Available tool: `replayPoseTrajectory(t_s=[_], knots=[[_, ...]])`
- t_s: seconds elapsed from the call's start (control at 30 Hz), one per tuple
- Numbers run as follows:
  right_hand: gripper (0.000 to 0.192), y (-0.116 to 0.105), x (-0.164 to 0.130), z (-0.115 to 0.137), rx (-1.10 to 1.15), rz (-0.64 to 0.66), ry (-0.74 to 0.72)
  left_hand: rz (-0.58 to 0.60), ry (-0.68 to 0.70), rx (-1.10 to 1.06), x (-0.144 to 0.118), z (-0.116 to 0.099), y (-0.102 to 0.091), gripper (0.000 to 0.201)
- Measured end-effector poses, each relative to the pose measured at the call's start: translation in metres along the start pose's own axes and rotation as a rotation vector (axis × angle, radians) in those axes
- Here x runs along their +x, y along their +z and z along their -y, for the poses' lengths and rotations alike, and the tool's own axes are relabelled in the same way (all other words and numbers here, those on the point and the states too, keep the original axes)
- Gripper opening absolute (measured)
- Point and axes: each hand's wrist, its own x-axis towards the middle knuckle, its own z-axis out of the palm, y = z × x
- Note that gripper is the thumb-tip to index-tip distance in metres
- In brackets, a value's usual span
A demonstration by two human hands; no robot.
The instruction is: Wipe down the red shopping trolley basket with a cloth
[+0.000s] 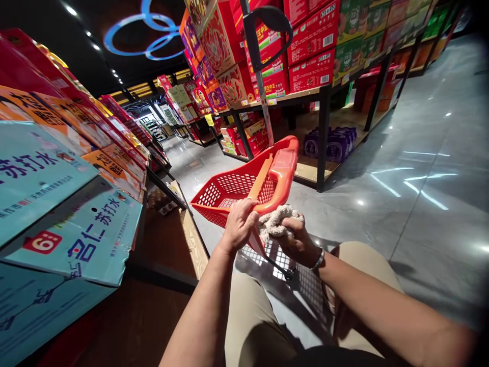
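A red plastic shopping basket with perforated sides is sitting tilted in the middle of the aisle, right between the knees of some beige trousers. Its near rim is being gripped by the left hand, fingers curled over the edge and thumb pressed in close. Just to the right, a chunky off-white knitted-looking cloth is held bunched up in the right hand, with the fingers closed on it and the cloth pushed up against that same near rim. Some of the right fingertips are buried, so how they're curled can't be made out. A silver-coloured band is worn on the right wrist.

An orange plastic bar is laid across the basket, and a metal pole topped with a black loop handle stands up at its far side. Down below, a small black wheel can be seen near the glossy grey floor.

On the left, pale blue cartons with dark lettering are stacked, with orange printed boxes behind. On the far right, red cartons are piled on a shelf, and purple wrapped packs are kept underneath.
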Motion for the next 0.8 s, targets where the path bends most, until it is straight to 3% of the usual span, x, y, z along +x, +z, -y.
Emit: replayPoseTrajectory(t_s=[0.1, 0.17, 0.23, 0.3, 0.4, 0.53, 0.7, 0.8], knots=[[0.036, -0.030, 0.023, -0.005, -0.027, -0.047, -0.028, 0.007, -0.010, 0.054, 0.003, -0.002, -0.001, 0.079], [0.042, -0.047, 0.047, -0.007, -0.106, -0.079, 0.028, 0.001, -0.029, 0.130, 0.006, -0.009, -0.001, 0.079], [0.045, -0.056, 0.072, -0.011, -0.117, -0.019, 0.025, -0.036, -0.041, 0.204, 0.010, -0.023, 0.000, 0.073], [0.044, -0.058, 0.093, -0.019, -0.048, 0.094, -0.027, -0.062, -0.055, 0.220, 0.013, -0.040, 0.003, 0.065], [0.036, -0.052, 0.115, -0.036, 0.029, 0.190, -0.058, -0.015, -0.201, 0.296, 0.016, -0.059, 0.011, 0.055], [0.023, -0.045, 0.137, -0.077, -0.058, 0.260, -0.020, 0.018, -0.238, 0.371, 0.015, -0.059, 0.015, 0.048], [0.017, -0.040, 0.173, -0.163, -0.294, 0.317, 0.287, -0.086, -0.078, 0.332, 0.003, -0.044, 0.011, 0.043], [0.019, -0.034, 0.190, -0.199, -0.257, 0.333, 0.535, -0.143, -0.022, 0.310, -0.005, -0.037, 0.008, 0.044]])
